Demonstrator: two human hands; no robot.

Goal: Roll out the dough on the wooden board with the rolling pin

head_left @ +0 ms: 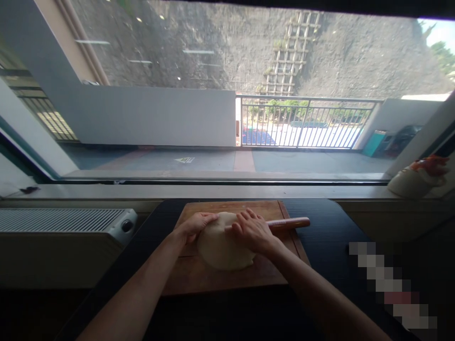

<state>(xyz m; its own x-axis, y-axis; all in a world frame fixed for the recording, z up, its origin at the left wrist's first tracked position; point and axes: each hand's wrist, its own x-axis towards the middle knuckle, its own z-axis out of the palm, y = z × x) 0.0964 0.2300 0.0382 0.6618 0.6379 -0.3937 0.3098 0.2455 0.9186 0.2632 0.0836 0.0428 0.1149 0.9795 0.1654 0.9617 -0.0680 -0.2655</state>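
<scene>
A pale sheet of dough [222, 251], roughly round, lies on a wooden cutting board [266, 277]. My left hand [195, 226] is at the dough's upper left edge, thumb and fingers closed on it. Over the dough's upper right part, my right hand [254, 232] curls its fingers round a wooden rolling pin [291, 223]. The pin's right end sticks out past the board's right edge. Its left end rests over the dough and is partly hidden by my fingers.
The board lies on a dark table [329, 225] in front of a window sill [213, 191]. A white radiator [71, 220] stands to the left. On the sill at the right is a pale rounded pot [412, 182] with something orange-red on top. A railing [305, 123] shows outside.
</scene>
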